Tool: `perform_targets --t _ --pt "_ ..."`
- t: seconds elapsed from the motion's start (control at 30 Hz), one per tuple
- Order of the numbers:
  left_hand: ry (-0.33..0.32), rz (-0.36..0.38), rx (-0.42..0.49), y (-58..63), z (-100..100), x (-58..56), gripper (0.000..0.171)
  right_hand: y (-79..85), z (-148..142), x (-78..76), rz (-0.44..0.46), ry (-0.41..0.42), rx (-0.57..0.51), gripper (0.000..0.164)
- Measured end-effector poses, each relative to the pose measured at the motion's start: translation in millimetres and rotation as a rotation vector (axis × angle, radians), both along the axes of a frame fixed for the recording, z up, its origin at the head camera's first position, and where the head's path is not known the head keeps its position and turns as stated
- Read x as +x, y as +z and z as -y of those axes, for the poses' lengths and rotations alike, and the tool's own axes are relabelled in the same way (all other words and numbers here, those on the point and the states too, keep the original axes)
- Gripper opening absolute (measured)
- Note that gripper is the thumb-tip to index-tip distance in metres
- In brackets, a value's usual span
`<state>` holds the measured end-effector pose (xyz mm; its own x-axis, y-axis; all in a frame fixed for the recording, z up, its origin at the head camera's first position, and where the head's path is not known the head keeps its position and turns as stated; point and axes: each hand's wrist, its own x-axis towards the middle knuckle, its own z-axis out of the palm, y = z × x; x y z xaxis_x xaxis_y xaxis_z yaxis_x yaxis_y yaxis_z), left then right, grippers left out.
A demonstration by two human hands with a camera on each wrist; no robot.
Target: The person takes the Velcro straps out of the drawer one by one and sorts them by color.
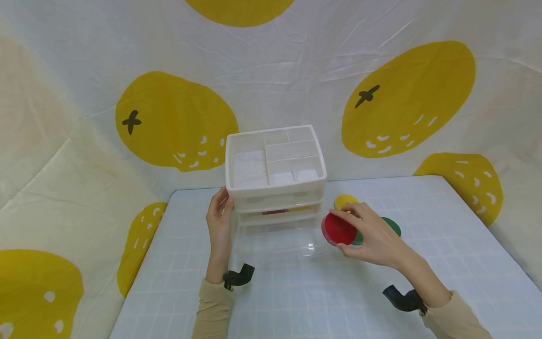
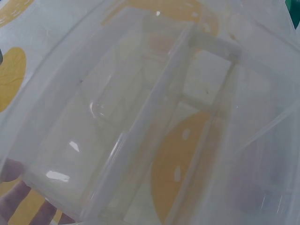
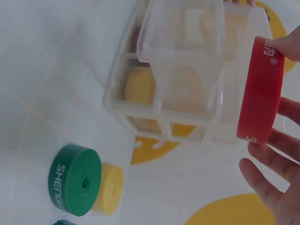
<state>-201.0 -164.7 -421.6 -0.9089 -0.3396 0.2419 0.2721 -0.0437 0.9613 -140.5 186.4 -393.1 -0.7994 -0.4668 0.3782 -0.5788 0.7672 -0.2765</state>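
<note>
My right hand [image 1: 372, 235] pinches a red roll of tape [image 1: 339, 229] by its rim, thumb on one side and fingers on the other. White lettering shows on the roll's edge in the right wrist view. The roll is held up beside the front right of a white drawer organizer [image 1: 277, 193]. At the organizer's left front corner, my left hand [image 1: 220, 216] grips with thumb in front and fingers along the side. A clear bottom drawer [image 1: 275, 240] sticks out toward me. Left fingers [image 2: 14, 199] show at the edge of the clear plastic in the left wrist view.
A green roll [image 3: 75, 180] and a yellow roll [image 3: 111, 190] lie on the table right of the organizer. More green [image 1: 391, 227] shows behind my right hand. Another yellow roll [image 3: 139, 86] sits inside the organizer. A patterned cloth [image 1: 292, 84] hangs behind.
</note>
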Motion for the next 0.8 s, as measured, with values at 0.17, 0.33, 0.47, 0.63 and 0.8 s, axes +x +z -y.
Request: perform_targets --t 0.17,0.33,0.47,0.63,0.8 --pt "0.007 0.004 -0.003 -0.1 -0.9 -0.2 0.037 -12.0 -12.0 9.0 -0.01 -0.055 -0.007 0.075" --pt "0.025 0.002 -0.022 0.9 -1.2 -0.3 0.036 -24.7 -22.2 15.5 0.0 -0.087 -0.003 0.076" --pt "0.022 0.005 -0.017 1.3 -0.8 -0.2 0.036 -35.8 -26.3 19.3 0.035 -0.109 -0.006 0.076" --pt "0.017 0.013 -0.02 1.9 -1.2 0.3 0.037 -51.5 -30.2 24.9 0.107 -0.138 -0.029 0.074" --pt "0.011 0.016 -0.01 0.9 0.0 0.1 0.037 -68.2 -35.1 30.1 0.115 -0.155 -0.006 0.07"
